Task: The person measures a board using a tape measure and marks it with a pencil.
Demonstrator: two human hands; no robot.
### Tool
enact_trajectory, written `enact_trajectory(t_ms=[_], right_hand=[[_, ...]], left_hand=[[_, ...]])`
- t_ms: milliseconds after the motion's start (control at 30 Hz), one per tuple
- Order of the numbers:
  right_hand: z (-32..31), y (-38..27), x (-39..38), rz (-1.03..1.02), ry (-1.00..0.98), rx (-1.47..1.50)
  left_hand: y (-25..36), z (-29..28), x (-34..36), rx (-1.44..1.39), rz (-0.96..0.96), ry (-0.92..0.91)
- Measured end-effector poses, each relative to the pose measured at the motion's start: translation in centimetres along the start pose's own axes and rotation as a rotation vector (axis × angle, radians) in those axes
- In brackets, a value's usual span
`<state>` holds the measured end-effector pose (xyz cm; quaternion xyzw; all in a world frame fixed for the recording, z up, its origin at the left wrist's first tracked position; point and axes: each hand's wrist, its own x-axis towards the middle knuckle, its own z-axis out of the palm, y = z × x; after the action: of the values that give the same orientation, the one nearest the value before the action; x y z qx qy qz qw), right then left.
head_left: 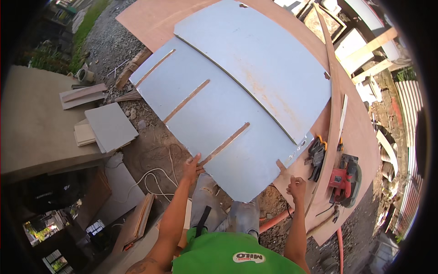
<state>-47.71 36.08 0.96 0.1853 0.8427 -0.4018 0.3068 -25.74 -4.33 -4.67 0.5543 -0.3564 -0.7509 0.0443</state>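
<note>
A light-blue panel [223, 150] with three long narrow slots lies before me, brown wood showing through them. My left hand [192, 167] touches its near left edge, beside the nearest slot; thumb and fingers are stretched and apart. Off the near right corner, beside a small brown notch, my right hand [296, 187] is raised with its fingers curled closed. Whether anything small is inside that hand is hidden. A second light-blue panel [255, 59], with rusty brown stains, overlaps the far part of the slotted one.
Brown plywood [360, 137] lies under the panels. On its right are a red circular saw [343, 182], black clamps [316, 155] and a long curved wooden strip [333, 114]. At left are stacked board offcuts [109, 125] and a loose white cord [155, 172] on the dirt. An orange hose [276, 221] runs nearby.
</note>
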Motion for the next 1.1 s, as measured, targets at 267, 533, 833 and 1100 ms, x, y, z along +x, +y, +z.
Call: enact_trajectory(t_ms=[267, 533, 833, 1100], right_hand=[[13.5, 5.6, -6.2, -0.226, 0.147, 0.148], [17.7, 2.8, -7.6, -0.147, 0.523, 0.225], [17.6, 2.7, -9.1, -0.155, 0.526, 0.259], [17.7, 4.1, -11.5, -0.128, 0.543, 0.188]], left_hand=[[10.2, -4.4, 6.8, -0.023, 0.083, -0.107], [11.9, -4.9, 8.8, 0.044, 0.073, -0.174], [11.6, -7.6, 8.0, 0.096, 0.126, -0.216], [10.4, -8.3, 5.4, 0.121, 0.15, -0.202]])
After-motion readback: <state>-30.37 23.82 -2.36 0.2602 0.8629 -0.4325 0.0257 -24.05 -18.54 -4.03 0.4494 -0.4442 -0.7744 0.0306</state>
